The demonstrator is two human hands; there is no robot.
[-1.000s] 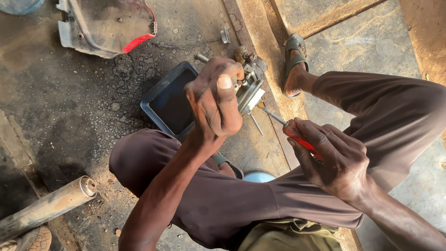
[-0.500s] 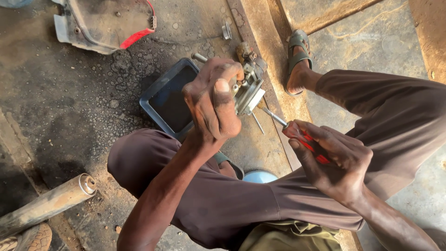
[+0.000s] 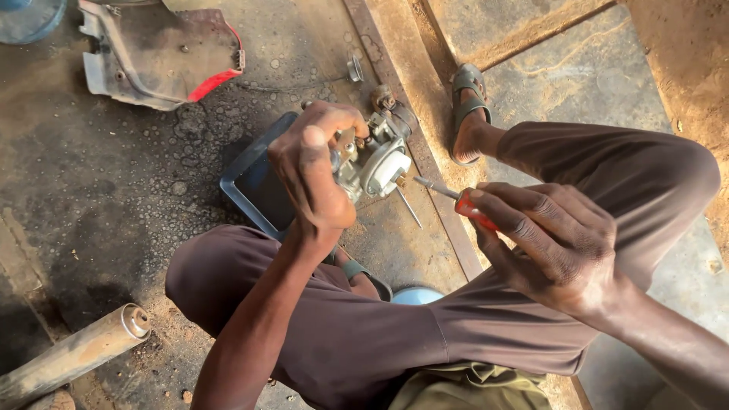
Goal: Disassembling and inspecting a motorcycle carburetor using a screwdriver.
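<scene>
My left hand (image 3: 315,171) grips a small metal carburettor (image 3: 376,156) and holds it up over a dark rectangular tray (image 3: 247,171) on the ground. My right hand (image 3: 550,247) is closed round a red-handled screwdriver (image 3: 471,209). Its thin metal shaft points left at the carburettor's pale round side, with the tip just short of it. A thin pin hangs down from the carburettor. My legs in brown trousers are folded under both hands.
A grey and red plastic body panel (image 3: 156,57) lies at the top left. A metal pipe (image 3: 72,353) rests at the lower left. My sandalled foot (image 3: 471,106) sits by a rusty metal rail (image 3: 402,99). Oily, stained concrete surrounds everything.
The right hand has moved the screwdriver's tip a little back from the carburettor. The left hand keeps its hold with a small turn.
</scene>
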